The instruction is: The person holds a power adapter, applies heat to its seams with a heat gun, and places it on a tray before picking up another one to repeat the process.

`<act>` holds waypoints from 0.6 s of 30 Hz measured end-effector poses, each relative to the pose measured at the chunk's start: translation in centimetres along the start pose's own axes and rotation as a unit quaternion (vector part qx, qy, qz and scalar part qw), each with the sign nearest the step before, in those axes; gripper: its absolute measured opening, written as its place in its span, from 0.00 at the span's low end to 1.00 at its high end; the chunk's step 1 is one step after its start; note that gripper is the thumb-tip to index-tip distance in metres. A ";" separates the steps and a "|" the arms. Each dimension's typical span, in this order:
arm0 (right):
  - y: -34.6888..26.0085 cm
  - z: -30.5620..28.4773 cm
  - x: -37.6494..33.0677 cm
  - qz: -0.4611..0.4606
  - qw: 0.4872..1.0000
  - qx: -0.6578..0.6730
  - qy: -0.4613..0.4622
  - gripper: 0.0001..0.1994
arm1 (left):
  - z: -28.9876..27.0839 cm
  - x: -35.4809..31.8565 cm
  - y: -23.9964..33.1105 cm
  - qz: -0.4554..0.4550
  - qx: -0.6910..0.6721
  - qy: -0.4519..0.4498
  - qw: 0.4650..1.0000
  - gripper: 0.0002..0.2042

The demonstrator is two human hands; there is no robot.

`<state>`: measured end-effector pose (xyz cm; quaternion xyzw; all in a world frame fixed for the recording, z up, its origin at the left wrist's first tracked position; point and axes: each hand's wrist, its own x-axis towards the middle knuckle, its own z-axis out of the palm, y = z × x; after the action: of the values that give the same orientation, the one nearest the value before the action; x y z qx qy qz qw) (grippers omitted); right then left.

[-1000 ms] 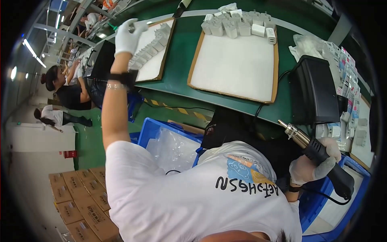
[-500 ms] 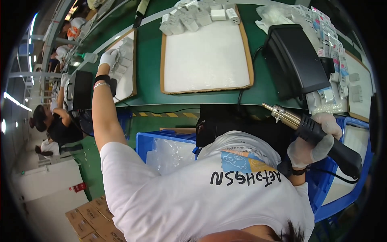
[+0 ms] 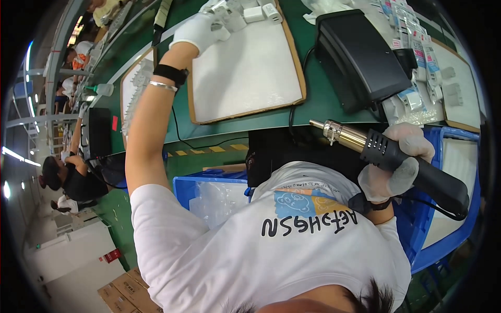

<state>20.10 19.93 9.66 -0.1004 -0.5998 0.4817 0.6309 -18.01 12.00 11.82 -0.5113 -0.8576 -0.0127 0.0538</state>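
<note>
My right hand (image 3: 394, 167), in a white glove, grips the black handle of a hot air gun (image 3: 389, 149). The metal nozzle points left and slightly up, over my lap. My left hand (image 3: 195, 32), also gloved, reaches over the far left corner of a foam-lined board (image 3: 250, 68). Its fingers close on a white charger plug (image 3: 222, 33) at the edge of a cluster there; the fingertips are partly hidden among the plugs. More white charger plugs (image 3: 254, 14) stand along the far edge of the board.
A black box-shaped device (image 3: 360, 57) stands on the green table, right of the board. Beyond it lie packaged items (image 3: 417, 47). Another tray of white plugs (image 3: 138, 86) sits to the left. Blue bins (image 3: 443, 208) flank my lap. Other people work at far left.
My left hand has moved right and away from me, from the left tray to the plugs on the middle board. The hot air gun stays in my right hand, its nozzle shifted slightly left and up.
</note>
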 end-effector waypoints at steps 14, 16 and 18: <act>0.7 -0.5 -1.3 0.008 0.998 0.055 0.001 0.16 | 3.5 -2.4 2.2 -0.173 -0.057 0.013 0.983 0.16; 0.7 -1.0 -1.2 0.006 0.999 0.054 0.001 0.16 | 4.7 -4.6 1.2 -0.087 -0.106 0.098 0.986 0.19; 0.6 -1.4 -1.3 0.006 0.999 0.046 0.004 0.16 | 4.8 -6.7 1.7 -0.042 -0.134 0.136 0.981 0.21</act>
<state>21.22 19.93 8.05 -0.0767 -0.5740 0.5123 0.6342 -13.73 7.33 6.29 -0.4712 -0.8535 -0.1987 0.1003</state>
